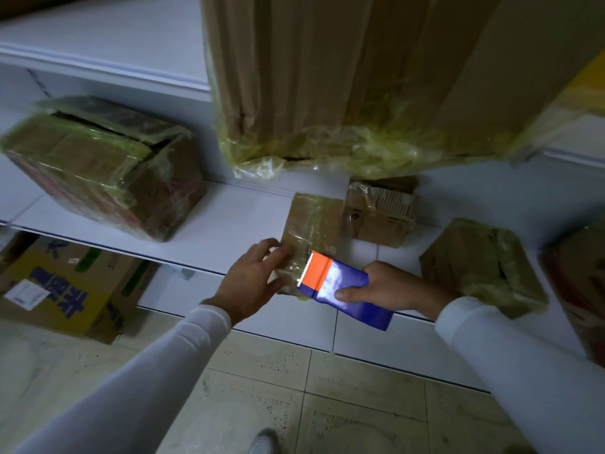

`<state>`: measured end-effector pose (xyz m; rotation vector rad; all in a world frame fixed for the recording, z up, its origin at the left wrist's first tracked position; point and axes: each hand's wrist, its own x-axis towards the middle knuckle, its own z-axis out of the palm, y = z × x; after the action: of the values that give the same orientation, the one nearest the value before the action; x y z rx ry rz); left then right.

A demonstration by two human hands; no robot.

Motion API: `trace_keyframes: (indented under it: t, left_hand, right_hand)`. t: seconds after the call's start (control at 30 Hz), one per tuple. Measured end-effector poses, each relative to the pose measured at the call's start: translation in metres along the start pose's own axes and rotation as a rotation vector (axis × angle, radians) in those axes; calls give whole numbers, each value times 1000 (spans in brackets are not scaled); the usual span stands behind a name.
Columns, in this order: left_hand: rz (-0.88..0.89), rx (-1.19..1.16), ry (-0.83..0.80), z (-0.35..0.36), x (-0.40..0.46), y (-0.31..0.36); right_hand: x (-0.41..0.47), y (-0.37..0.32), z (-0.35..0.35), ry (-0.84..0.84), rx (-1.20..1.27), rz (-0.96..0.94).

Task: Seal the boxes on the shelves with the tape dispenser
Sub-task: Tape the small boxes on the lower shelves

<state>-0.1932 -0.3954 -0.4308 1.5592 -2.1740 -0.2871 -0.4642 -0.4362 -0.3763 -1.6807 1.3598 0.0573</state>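
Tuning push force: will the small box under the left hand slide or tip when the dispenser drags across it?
Small box looks light and flat, so it probably slides on the smooth shelf rather than tipping. Left hand braces it. Its glossy tape wrap likely feels slippery.

the tape dispenser (340, 290) is deep blue with an orange band behind its pale toothed edge. the small box (311, 221) is brown cardboard under yellowish clear tape. the shelf (229, 224) is white, both sleeves (170, 365) white. the floor tiles (360, 404) are cream with dark specks. the floor carton (65, 290) carries blue print and green marks
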Motion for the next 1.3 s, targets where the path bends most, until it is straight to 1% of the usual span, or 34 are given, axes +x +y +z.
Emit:
trace_keyframes:
  t: [0.03, 0.1, 0.17, 0.27, 0.4, 0.57, 0.7, 0.77, 0.87, 0.93, 1.07, 1.13, 1.23, 1.3]
  left_hand:
    - [83, 50, -38, -3, 7, -2]
    - [214, 75, -154, -8, 20, -3]
    - [261, 78, -230, -9, 27, -1]
    - [226, 38, -235, -6, 26, -3]
    - [227, 28, -229, -5, 26, -6]
    - [234, 23, -213, -5, 26, 0]
    - [208, 78, -259, -2, 27, 1]
    - [183, 104, -277, -3, 27, 2]
    - [149, 231, -303, -1, 26, 7]
    - [93, 307, -320, 1, 27, 14]
    - [10, 393, -229, 17, 29, 41]
    - [-19, 423, -193, 29, 28, 50]
    - [-10, 422, -114, 33, 26, 53]
    - [11, 404, -103, 32, 25, 53]
  right_hand:
    - [0, -1, 2, -1, 11, 0]
    - [-2, -2, 5, 2, 14, -10]
    - [-4, -2, 8, 4, 16, -16]
    - [-8, -2, 5, 13, -13, -11]
    - [-25, 7, -11, -23, -135, -45]
    - [-51, 38, -41, 30, -84, -3]
    - [-52, 45, -42, 24, -169, 22]
    - [-45, 45, -36, 47, -192, 31]
    - [-32, 44, -24, 95, -215, 52]
    - [-24, 41, -15, 112, -233, 54]
    - [-13, 41, -4, 174, -228, 82]
    - [-11, 40, 0, 197, -266, 92]
    - [-6, 32, 5, 311, -418, 44]
    - [-5, 31, 9, 377, -589, 50]
